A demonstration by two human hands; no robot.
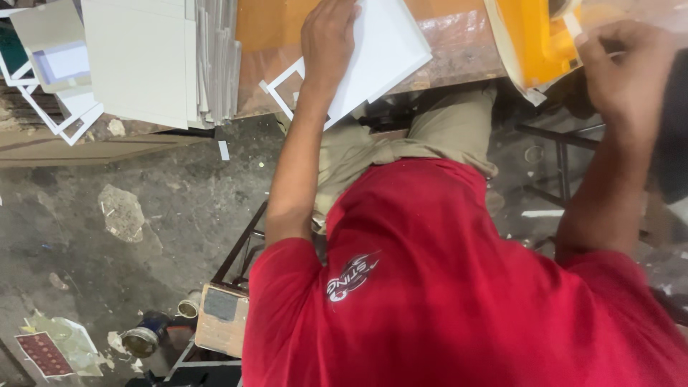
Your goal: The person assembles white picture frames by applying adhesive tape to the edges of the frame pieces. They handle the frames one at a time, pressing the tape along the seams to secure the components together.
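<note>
My left hand (pixel 326 36) rests on a white sheet (pixel 390 46) that lies on the wooden table (pixel 269 43), with the fingers curled at the sheet's upper edge. The sheet overhangs the table's near edge, and a white cut-out frame piece (pixel 281 86) sticks out beside it. At the upper right, my right hand (pixel 623 68) is curled and blurred, next to a yellow object (pixel 534 36) with a pale strip along its side. What that hand holds is not clear. My red shirt and khaki trousers fill the lower middle.
A stack of grey boards (pixel 140 61) stands at the table's left, with white frame offcuts (pixel 64 122) beside it. Below, on the dirty concrete floor, are round tins (pixel 143 340), a small wooden block (pixel 222 319) and paper scraps. A dark metal frame (pixel 555 147) is at right.
</note>
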